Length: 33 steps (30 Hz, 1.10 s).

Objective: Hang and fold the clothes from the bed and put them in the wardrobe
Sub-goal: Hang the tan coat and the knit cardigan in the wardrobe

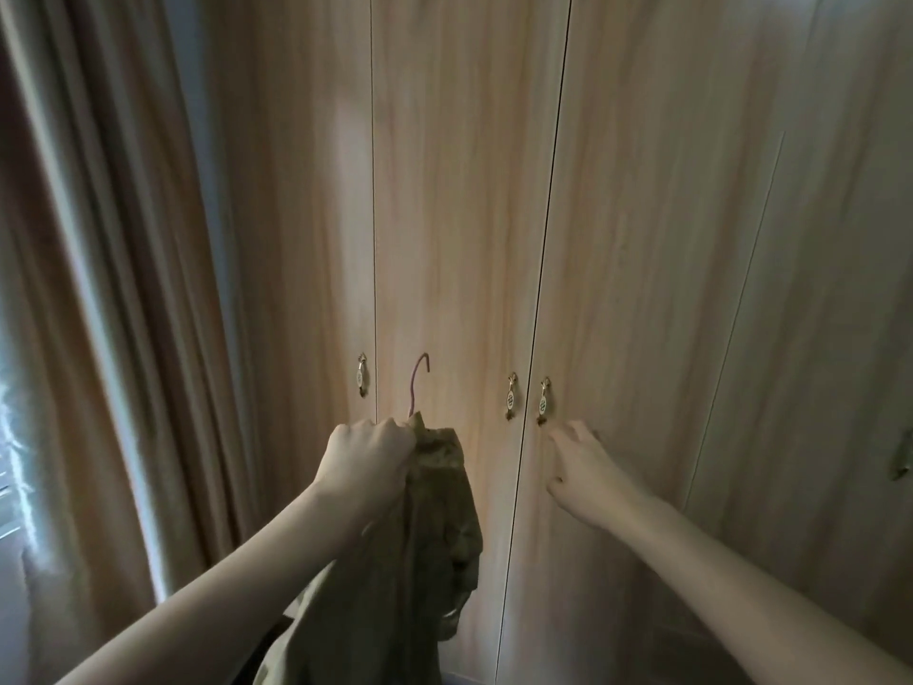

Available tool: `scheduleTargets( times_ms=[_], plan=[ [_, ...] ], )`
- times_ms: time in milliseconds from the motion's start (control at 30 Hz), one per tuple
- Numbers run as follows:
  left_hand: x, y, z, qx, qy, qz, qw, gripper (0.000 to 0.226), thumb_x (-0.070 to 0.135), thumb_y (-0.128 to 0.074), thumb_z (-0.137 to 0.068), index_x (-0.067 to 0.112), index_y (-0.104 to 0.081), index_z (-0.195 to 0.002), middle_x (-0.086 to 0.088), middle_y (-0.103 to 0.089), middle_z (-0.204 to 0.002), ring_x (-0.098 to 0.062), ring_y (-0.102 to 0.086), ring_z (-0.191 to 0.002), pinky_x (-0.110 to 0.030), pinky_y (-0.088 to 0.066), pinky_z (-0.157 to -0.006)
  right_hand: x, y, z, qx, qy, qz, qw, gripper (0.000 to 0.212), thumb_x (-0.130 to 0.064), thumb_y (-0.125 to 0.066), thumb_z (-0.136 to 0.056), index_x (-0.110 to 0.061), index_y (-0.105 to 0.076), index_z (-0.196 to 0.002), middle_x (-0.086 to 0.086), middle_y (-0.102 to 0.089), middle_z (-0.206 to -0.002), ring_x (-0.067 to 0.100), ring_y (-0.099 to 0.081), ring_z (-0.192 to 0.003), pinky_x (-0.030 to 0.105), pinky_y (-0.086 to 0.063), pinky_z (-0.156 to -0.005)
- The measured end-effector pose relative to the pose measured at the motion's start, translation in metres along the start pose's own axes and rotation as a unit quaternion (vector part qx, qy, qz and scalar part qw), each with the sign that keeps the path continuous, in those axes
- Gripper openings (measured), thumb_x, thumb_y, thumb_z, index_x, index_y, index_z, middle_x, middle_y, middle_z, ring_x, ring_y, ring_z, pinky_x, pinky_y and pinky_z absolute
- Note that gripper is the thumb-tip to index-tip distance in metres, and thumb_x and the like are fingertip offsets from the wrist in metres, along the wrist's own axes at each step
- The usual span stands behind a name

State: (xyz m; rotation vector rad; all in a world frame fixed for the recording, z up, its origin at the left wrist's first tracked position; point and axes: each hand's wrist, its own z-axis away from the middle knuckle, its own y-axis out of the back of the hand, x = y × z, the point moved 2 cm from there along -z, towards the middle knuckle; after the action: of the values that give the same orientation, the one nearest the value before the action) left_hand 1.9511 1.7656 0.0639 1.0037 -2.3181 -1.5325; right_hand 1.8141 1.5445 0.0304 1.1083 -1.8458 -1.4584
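Left grip [368, 454] bunches garment [425, 536]; shut wardrobe doors [459, 239], curtain [123, 289] beside.

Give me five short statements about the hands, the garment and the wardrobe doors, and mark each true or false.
1. The left hand grips an olive-green garment on a hanger with a thin pink hook. True.
2. The light wooden wardrobe doors stand open. False: all visible doors are closed.
3. The right hand reaches toward a small brass door handle. True.
4. The right hand holds a second hanger. False: it holds nothing.
5. The beige curtain hangs right of the wardrobe. False: it hangs left.
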Motion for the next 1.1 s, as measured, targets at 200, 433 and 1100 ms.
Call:
scheduleTargets(
  times_ms=[200,433,1100],
  plan=[
    [0.007,-0.037,-0.046,-0.021,0.044,0.041,0.998,0.016,0.025,-0.044,-0.096,0.017,-0.048,-0.083,0.007,-0.04,-0.066,-0.017,-0.049,-0.059,-0.025,-0.031,-0.051,0.017,-0.041,-0.055,-0.027,-0.02,0.004,0.999,0.059,-0.031,-0.057,-0.084,-0.022,-0.035,-0.137,0.003,-0.035,-0.136,0.026,-0.041,-0.125,0.041,-0.047,-0.087],
    [0.014,-0.095,-0.112,-0.06,0.052,0.16,0.984,0.024,0.034,-0.047,-0.097,0.021,-0.045,-0.077,0.007,-0.046,-0.07,-0.008,-0.044,-0.055,-0.019,-0.027,-0.046,0.037,-0.08,-0.135,-0.033,-0.051,-0.006,0.998,0.059,-0.031,-0.058,-0.088,-0.023,-0.033,-0.14,0.003,-0.042,-0.134,0.027,-0.044,-0.126,0.041,-0.046,-0.092],
    [0.04,-0.224,-0.252,-0.124,-0.002,0.366,0.922,0.012,0.02,-0.057,-0.082,0.024,-0.047,-0.076,0.008,-0.044,-0.074,-0.018,-0.052,-0.071,-0.025,-0.038,-0.057,0.084,-0.188,-0.311,0.003,-0.284,-0.064,0.957,0.05,-0.037,-0.057,-0.092,-0.015,-0.044,-0.134,0.011,-0.068,-0.107,0.032,-0.065,-0.102,0.038,-0.05,-0.078]
  ],
)
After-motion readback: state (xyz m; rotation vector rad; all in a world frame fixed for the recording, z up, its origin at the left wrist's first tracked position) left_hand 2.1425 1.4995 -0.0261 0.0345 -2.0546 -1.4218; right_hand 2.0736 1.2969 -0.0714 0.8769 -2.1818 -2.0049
